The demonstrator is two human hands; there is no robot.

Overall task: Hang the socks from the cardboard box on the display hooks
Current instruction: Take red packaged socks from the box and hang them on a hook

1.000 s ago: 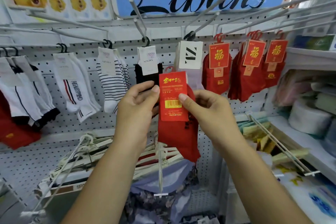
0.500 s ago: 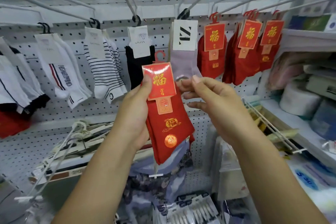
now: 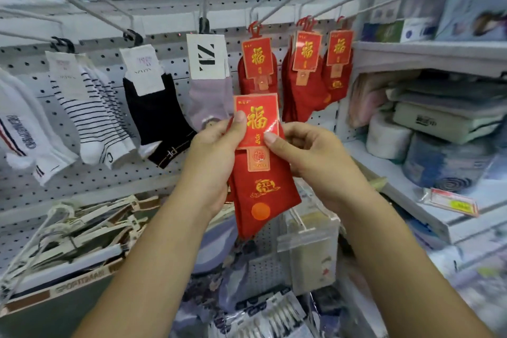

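Red sock pair [image 3: 263,189] held upright before pegboard [image 3: 170,44], below hanging red pairs [image 3: 258,63]. Left hand [image 3: 216,151] and right hand [image 3: 310,151] both pinch header card [image 3: 256,121] edges, thumbs on front, likely to present its hanger to hook [image 3: 277,5].

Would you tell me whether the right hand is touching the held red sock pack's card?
Touching: the head view shows the right hand thumb pressed on the red sock pack's card.
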